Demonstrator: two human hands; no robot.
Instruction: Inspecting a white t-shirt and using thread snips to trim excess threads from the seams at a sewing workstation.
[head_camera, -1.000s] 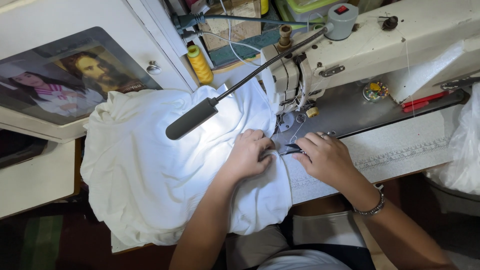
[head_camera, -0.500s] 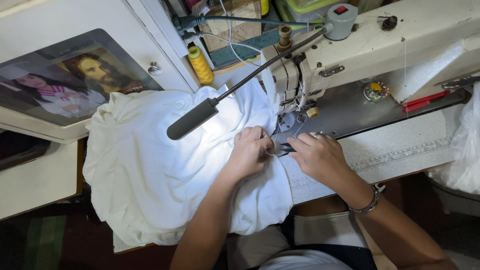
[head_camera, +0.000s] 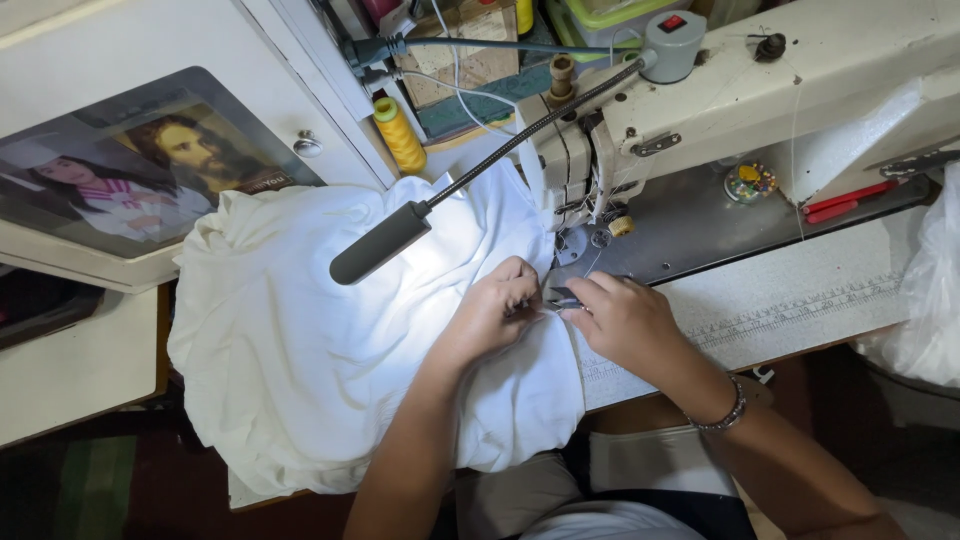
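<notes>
Left hand (head_camera: 495, 310) pinches bunched white cotton fabric (head_camera: 330, 370) just front of cream sewing machine (head_camera: 760, 90), right hand (head_camera: 620, 320) grips small dark snips (head_camera: 562, 296); keep cloth taut, cut close.

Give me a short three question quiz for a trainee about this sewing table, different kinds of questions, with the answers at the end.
1. True or false: the lamp on the bendy arm shines on the white cloth.
2. Which hand holds the small dark snips? A) left hand B) right hand C) neither
3. Fill in: the spool of thread standing behind the cloth is ______ in colour.

Key
1. True; the cloth is brightest just under the lamp head.
2. B; the right hand holds the snips, the left hand pinches the cloth beside them, in front of the sewing machine.
3. Yellow.
</notes>
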